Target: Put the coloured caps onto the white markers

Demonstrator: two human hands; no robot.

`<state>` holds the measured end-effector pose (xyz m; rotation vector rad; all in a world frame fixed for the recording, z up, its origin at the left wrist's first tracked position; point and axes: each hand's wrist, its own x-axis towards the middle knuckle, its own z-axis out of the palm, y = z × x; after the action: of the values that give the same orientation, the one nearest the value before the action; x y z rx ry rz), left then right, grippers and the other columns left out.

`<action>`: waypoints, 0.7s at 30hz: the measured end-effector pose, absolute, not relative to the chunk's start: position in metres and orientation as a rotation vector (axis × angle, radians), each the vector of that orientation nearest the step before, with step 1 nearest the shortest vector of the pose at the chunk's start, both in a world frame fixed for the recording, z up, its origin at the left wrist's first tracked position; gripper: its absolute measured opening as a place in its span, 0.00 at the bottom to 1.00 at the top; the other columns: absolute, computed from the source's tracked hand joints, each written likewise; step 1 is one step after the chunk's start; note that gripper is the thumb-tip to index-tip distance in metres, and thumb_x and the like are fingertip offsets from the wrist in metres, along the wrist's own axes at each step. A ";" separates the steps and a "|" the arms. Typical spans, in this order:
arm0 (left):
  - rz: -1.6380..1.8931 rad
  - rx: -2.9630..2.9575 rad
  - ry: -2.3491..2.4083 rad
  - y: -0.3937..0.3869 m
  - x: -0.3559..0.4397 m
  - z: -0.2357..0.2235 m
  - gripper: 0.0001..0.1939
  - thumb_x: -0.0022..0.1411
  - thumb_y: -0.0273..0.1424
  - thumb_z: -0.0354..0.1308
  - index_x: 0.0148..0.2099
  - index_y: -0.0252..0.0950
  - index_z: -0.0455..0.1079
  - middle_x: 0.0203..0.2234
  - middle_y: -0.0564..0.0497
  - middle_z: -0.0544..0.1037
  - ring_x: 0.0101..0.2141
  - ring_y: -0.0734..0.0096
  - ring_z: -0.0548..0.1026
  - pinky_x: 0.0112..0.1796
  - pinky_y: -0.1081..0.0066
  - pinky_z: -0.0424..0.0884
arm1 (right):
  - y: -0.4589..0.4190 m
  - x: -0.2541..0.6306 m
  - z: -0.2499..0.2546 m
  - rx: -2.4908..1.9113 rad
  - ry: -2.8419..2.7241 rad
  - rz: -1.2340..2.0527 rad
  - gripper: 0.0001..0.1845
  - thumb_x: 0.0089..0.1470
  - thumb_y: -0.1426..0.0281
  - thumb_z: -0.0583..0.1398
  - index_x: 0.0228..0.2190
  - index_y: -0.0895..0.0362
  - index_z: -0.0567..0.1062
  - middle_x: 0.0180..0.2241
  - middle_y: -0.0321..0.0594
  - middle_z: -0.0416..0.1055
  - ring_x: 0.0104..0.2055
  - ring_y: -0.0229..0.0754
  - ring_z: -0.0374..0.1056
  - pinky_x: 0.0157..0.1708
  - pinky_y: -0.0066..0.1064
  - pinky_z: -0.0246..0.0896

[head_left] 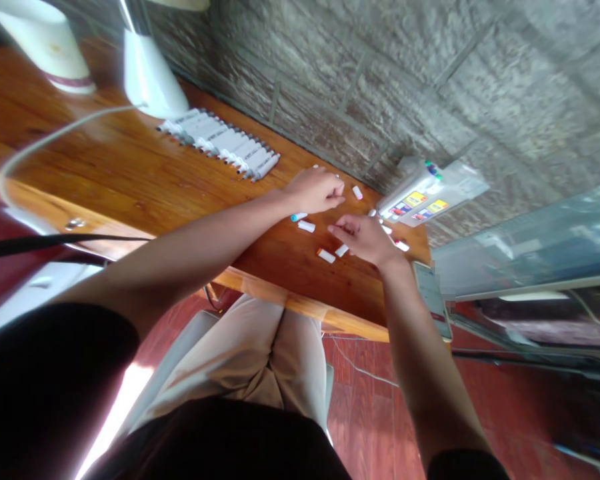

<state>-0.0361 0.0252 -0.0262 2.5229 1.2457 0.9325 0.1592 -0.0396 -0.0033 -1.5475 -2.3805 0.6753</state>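
Observation:
Over the wooden tabletop, my left hand (318, 191) is closed, its fingers curled downward. Whatever it may hold is hidden. To its right and nearer to me, my right hand (364, 238) has thumb and fingers drawn together; I cannot make out anything in the pinch. Short white marker caps lie scattered around both hands: one with a blue end (299, 217), one plain white (307, 227), one with an orange end (326, 256) and one with a pink end (357, 193). Left of my hands, white markers (225, 143) lie side by side in a row.
A clear plastic case (420, 200) with colourful labels stands against the brick wall (320, 80). At the right table edge lies a phone (433, 300). A white lamp base (153, 80) with a cable (55, 137) and a white cup-shaped object (55, 47) stand far left.

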 end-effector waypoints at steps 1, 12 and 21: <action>0.925 2.527 1.236 0.024 -0.036 -0.026 0.12 0.65 0.36 0.57 0.35 0.37 0.80 0.30 0.47 0.82 0.35 0.62 0.77 0.37 0.66 0.63 | -0.041 0.160 -0.001 -1.551 -2.429 0.572 0.15 0.64 0.61 0.61 0.27 0.56 0.73 0.19 0.32 0.66 0.22 0.36 0.62 0.25 0.29 0.52; 0.904 2.533 1.143 0.022 -0.035 -0.022 0.12 0.66 0.36 0.58 0.35 0.37 0.80 0.29 0.46 0.83 0.35 0.61 0.78 0.36 0.66 0.63 | -0.209 0.138 0.000 -1.700 -2.353 1.017 0.21 0.64 0.53 0.60 0.24 0.53 0.78 0.21 0.38 0.73 0.22 0.40 0.66 0.25 0.32 0.52; 1.047 2.517 1.078 0.025 -0.030 -0.026 0.11 0.64 0.35 0.59 0.32 0.36 0.79 0.27 0.49 0.83 0.34 0.63 0.80 0.38 0.66 0.65 | -0.264 0.128 -0.170 -2.302 -1.723 1.486 0.27 0.65 0.54 0.60 0.55 0.60 0.76 0.30 0.43 0.81 0.24 0.41 0.72 0.23 0.29 0.62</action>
<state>-0.0302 0.0251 -0.0261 2.5168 1.0777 1.0467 0.1282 -0.2644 -0.1700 -2.3023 -1.7225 1.4865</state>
